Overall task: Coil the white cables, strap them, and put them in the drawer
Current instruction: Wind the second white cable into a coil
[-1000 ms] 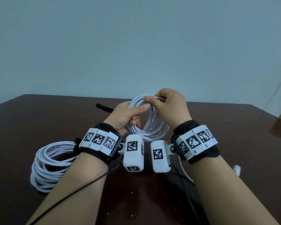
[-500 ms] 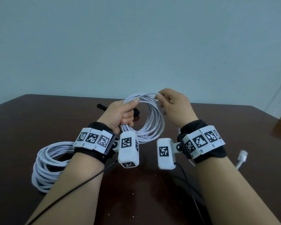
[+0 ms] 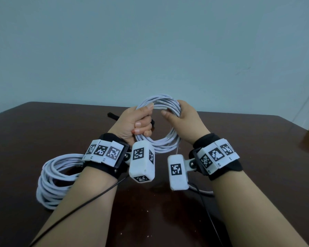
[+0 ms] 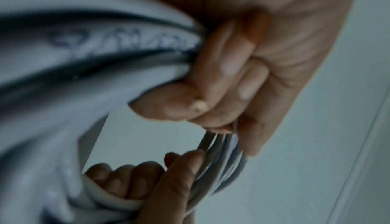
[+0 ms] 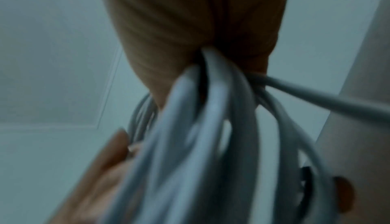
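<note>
Coil (image 3: 159, 122) of white cable is held upright above the table (image 3: 257, 175), gripped by the left hand (image 3: 134, 122) at one side and the right hand (image 3: 184, 118) at the other. Loops should probably be kept bunched and even until strapped.

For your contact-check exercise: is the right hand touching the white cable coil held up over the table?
Touching. The head view shows the right hand wrapped around the raised cable coil at its upper right; the left wrist view shows those fingers curled inside the loop.
</note>
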A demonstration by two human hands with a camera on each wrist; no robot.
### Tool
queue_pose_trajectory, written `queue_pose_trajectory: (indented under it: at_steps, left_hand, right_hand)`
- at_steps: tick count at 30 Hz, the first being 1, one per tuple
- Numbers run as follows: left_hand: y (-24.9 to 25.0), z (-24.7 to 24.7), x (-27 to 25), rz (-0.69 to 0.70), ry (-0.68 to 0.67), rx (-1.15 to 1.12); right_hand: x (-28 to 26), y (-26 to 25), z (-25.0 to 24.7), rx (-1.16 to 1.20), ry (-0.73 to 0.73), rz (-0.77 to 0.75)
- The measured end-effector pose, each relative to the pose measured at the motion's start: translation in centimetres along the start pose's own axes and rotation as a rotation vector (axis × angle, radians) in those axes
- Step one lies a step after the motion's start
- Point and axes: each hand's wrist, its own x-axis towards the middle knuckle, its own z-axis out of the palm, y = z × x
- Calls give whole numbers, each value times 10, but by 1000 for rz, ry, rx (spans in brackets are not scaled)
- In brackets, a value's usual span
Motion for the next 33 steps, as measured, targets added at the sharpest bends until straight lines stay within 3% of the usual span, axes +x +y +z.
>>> queue_pose_trajectory:
  at_steps: [4, 9, 15, 20, 27, 33]
  left_hand:
    - [-3, 6, 3, 12, 10, 37]
    - [-1, -4, 6, 33, 83, 54]
    - [-4, -7, 15, 48, 267, 33]
    - [0, -13, 17, 89, 432, -164]
    - [11, -29, 18, 162, 574, -388]
    - [13, -38, 17, 259, 726, -351]
  right_hand:
    - [0, 1, 0, -7, 69, 8]
    - [-3, -6, -4, -49, -38, -20]
    - [-2, -12, -11, -163, -48, 10]
    - [-1, -14, -23, -310, -65, 42]
    - [-8, -16, -22, -569, -354, 168]
    - [-7, -19, -17, -736, -347, 120]
